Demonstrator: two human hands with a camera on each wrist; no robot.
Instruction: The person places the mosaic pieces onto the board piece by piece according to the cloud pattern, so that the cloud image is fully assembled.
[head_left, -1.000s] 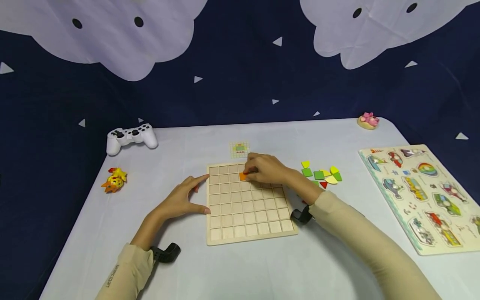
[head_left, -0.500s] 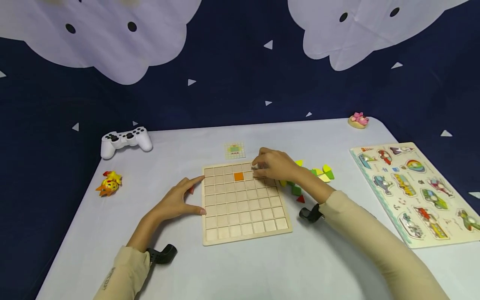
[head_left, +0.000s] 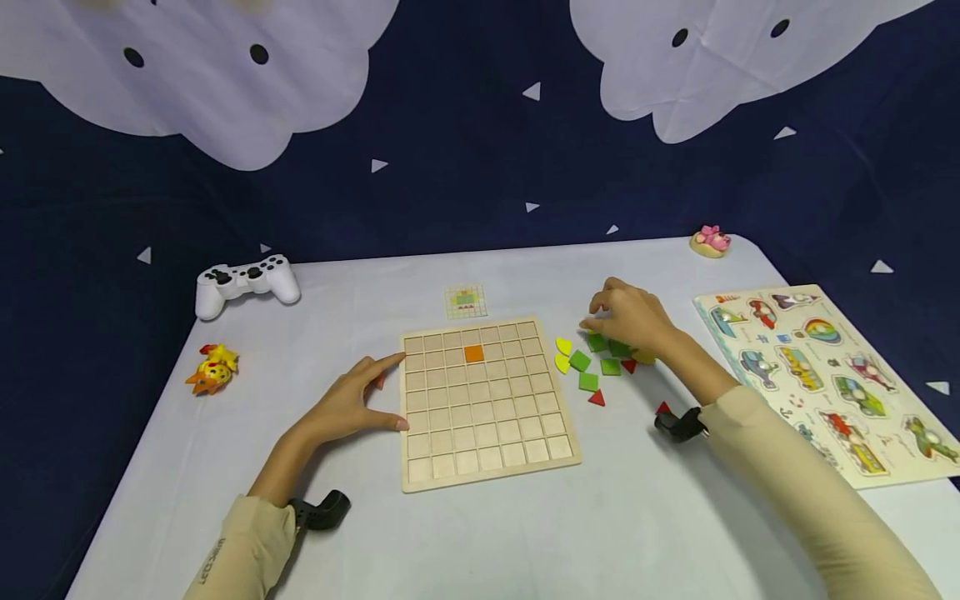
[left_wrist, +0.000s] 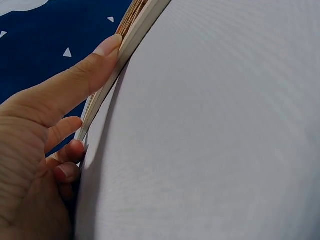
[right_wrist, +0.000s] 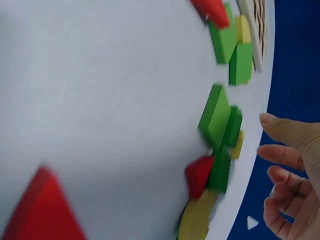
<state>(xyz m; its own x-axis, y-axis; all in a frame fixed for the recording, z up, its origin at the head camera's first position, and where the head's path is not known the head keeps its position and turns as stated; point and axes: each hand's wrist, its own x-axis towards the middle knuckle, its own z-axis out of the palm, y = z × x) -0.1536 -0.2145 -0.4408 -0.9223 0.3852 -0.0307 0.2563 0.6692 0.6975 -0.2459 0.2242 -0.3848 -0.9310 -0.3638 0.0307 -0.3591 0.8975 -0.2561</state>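
A wooden grid board (head_left: 487,433) lies on the table with an orange square tile (head_left: 474,354) in one upper cell. At its left edge my left hand (head_left: 347,407) rests thumb and forefinger, spread apart; the left wrist view shows the thumb (left_wrist: 85,80) against the board's side. Over the loose tiles right of the board hovers my right hand (head_left: 633,318), thumb and forefinger apart and nothing between them. Below it are green square tiles (head_left: 588,382), yellow rounded tiles (head_left: 562,363) and red triangles (head_left: 597,398). Some tiles are hidden beneath that hand.
A small pattern card (head_left: 466,302) lies behind the board. A picture puzzle board (head_left: 832,375) is at the right, a pink figurine (head_left: 710,241) at the back right. On the left are a white game controller (head_left: 247,286) and a yellow toy (head_left: 213,369).
My right hand has let go of the orange tile, leaving it in the board, and has moved right to above the loose tiles. The left hand stays at the board's edge.
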